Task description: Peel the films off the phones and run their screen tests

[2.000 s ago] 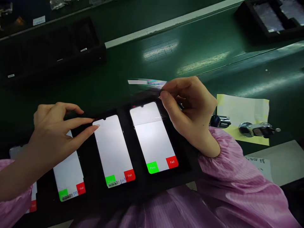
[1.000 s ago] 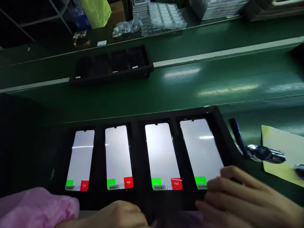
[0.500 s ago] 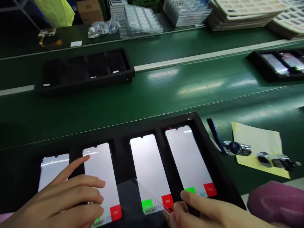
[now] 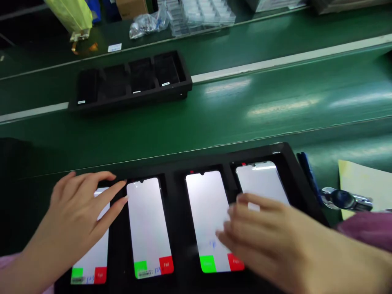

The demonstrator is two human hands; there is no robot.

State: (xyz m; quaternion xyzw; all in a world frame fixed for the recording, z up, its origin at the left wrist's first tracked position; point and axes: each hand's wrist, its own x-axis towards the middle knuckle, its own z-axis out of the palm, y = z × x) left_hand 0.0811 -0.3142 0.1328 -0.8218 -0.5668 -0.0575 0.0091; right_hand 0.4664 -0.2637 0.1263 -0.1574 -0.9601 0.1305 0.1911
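Several lit phone screens [image 4: 149, 224], white with green and red boxes at their lower ends, lie in a black tray [image 4: 179, 228]. My left hand [image 4: 82, 208] is over the leftmost screen [image 4: 90, 255], fingers apart. Its thumb and forefinger tips are at the upper left corner of the second screen. My right hand [image 4: 269, 232], blurred by motion, reaches over the third screen [image 4: 206, 204] and hides much of the rightmost screen [image 4: 260, 179]. Its fingers are stretched out, and I see nothing between them. Faint blue handwriting shows on the third screen near the right fingertips.
Beyond stands another black tray [image 4: 131, 87] with compartments on the green bench [image 4: 229, 110]. Right of the near tray lie a blue pen [image 4: 309, 175], a shiny metal tool [image 4: 346, 200] and yellowish paper [image 4: 367, 183]. Clear plastic trays [image 4: 208, 14] and a plastic bag [image 4: 150, 24] sit behind.
My right hand has left its pinch on a clear film's edge and moved up over the third screen. My left hand has risen toward the tray's far edge. The view has shifted.
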